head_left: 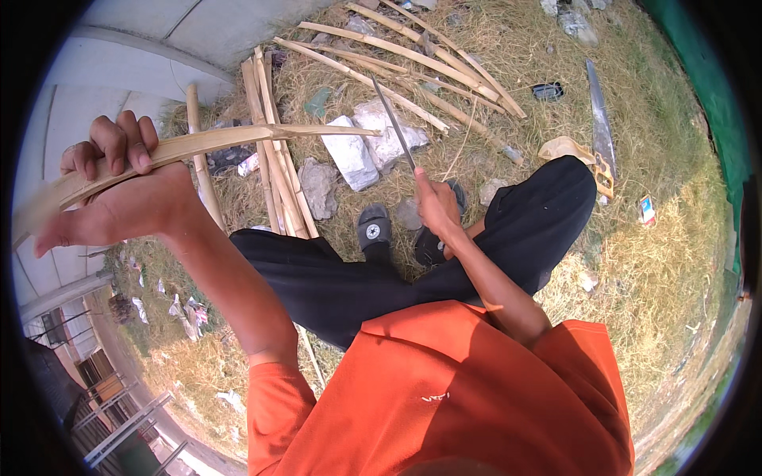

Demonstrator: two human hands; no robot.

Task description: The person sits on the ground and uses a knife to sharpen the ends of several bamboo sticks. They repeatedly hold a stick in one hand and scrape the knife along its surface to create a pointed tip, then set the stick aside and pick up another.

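Note:
My left hand [141,200] is raised at the left, its fingers curled over a long split bamboo strip [218,141]. The strip points rightward and tapers to a thin tip above the white stones; its near end is blurred at the picture's left rim. In front of my knees, my right hand [436,208] is closed round the lower end of a long, narrow knife [394,123]. The blade slants up and to the left, seen almost edge-on, and its handle is hidden in my fist. In this view the blade's tip appears apart from the strip.
Bamboo poles and strips [405,55] lie on the dry grass ahead, with more bamboo lengths [274,174] at the left by a pale wall [159,67]. White stones [352,155] sit before my sandals [374,225]. A handsaw [601,119] with a yellow handle lies right.

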